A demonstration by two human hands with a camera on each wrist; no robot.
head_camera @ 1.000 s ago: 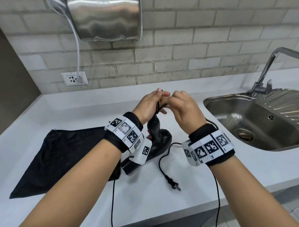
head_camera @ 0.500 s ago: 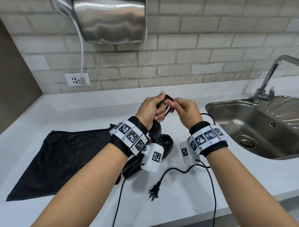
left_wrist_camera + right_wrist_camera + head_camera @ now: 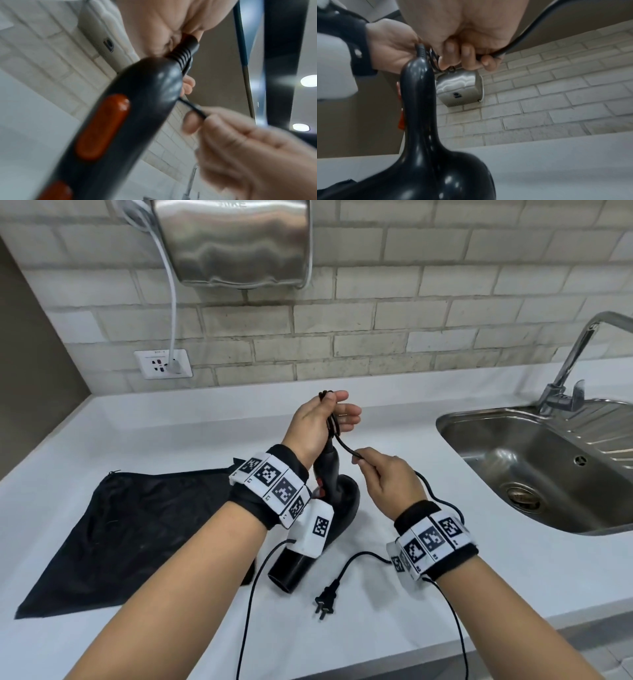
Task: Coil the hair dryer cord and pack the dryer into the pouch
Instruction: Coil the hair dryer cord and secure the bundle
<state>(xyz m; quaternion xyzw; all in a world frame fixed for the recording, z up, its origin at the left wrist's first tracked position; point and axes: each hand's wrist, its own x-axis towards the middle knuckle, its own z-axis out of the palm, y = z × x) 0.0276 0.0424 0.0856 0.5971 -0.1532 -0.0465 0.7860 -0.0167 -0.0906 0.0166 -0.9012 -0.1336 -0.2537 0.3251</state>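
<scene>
A black hair dryer (image 3: pixel 337 508) with orange switches (image 3: pixel 102 127) stands on the white counter (image 3: pixel 171 440), nozzle toward me, handle up. My left hand (image 3: pixel 322 419) pinches small loops of its black cord (image 3: pixel 346 448) above the handle top. My right hand (image 3: pixel 383 477) grips the cord (image 3: pixel 505 52) a little lower and to the right. The rest of the cord trails behind my right wrist to the plug (image 3: pixel 324 601) lying on the counter. The black pouch (image 3: pixel 126 529) lies flat at the left, partly under the dryer.
A steel sink (image 3: pixel 534 474) with a faucet (image 3: pixel 565 378) is at the right. A wall hand dryer (image 3: pixel 233 241) hangs above, its white cable running to a socket (image 3: pixel 162 364). Thin black wires hang from both wrists over the counter's front edge (image 3: pixel 342 669).
My right hand has come away from the left, sliding down and right along the cord. The left hand rose slightly with the loops. The plug shifted on the counter.
</scene>
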